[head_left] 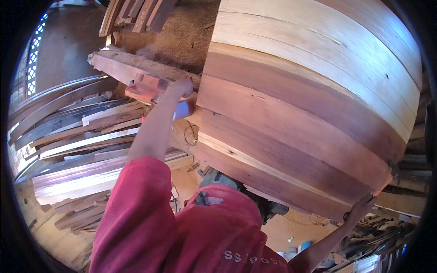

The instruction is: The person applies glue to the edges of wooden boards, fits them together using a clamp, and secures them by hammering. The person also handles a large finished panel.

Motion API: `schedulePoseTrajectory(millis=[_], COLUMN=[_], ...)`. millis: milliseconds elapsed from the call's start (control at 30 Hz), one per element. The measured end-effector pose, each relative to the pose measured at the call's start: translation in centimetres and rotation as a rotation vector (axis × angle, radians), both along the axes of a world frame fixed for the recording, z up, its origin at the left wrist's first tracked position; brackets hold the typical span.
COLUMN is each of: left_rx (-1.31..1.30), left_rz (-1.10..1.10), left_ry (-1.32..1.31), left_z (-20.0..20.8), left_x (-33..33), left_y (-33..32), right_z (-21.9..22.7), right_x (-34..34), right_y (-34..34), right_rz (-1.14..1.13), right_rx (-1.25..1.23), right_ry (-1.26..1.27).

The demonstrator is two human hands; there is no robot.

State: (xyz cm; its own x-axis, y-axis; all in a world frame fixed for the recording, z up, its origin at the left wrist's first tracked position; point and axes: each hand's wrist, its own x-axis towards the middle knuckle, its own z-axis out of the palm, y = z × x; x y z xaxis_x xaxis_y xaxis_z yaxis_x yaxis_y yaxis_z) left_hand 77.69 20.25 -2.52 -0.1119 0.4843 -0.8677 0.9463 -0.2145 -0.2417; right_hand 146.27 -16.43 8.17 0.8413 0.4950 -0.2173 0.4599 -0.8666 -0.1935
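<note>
A broad panel of wooden boards point(291, 109), reddish brown on the near side and pale at the far side, lies across the view in front of me. My left hand point(183, 87) is closed just beside the panel's left edge, over a long wooden beam point(120, 66). What its fingers hold is hidden. Close to that wrist are an orange tool-like object point(143, 91) and a blue-white rounded thing point(183, 109). My right hand point(359, 208) is wrapped around the panel's near right corner, where a small dark object shows at the fingers.
Many stacked planks point(86, 123) fill the left side, and more curved boards point(136, 13) stand at the far left. Sawdust point(186, 36) covers the floor beyond the beam. Wood scraps point(378, 232) lie at the lower right. Dark green machinery point(218, 178) sits beneath the panel.
</note>
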Motion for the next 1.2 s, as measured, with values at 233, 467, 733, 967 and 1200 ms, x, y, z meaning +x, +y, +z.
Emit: schedulePoseTrajectory(millis=[233, 467, 733, 967, 1200], left_rx=[-0.010, 0.091, 0.154, -0.016, 0.848], left_rz=[-0.238, -0.453, -0.325, -0.350, 0.307], left_ry=[0.092, 0.077, 0.081, 0.194, -0.454], left_z=[1.8, 2.4, 2.2, 2.7, 2.2], left_x=[0.7, 1.2, -3.1, -1.2, 0.3], left_y=[0.9, 0.6, 2.6, 3.0, 10.0], right_z=[1.8, 0.6, 1.4, 2.4, 0.6], right_x=[-1.2, 0.8, 0.4, 0.0, 0.5], right_y=[1.2, -0.6, -0.3, 0.8, -0.2], right_rz=[0.062, 0.167, 0.016, -0.052, 0.050], right_rx=[0.007, 0.104, -0.004, -0.100, 0.006], right_ry=[-0.028, -0.147, -0.008, 0.089, -0.111])
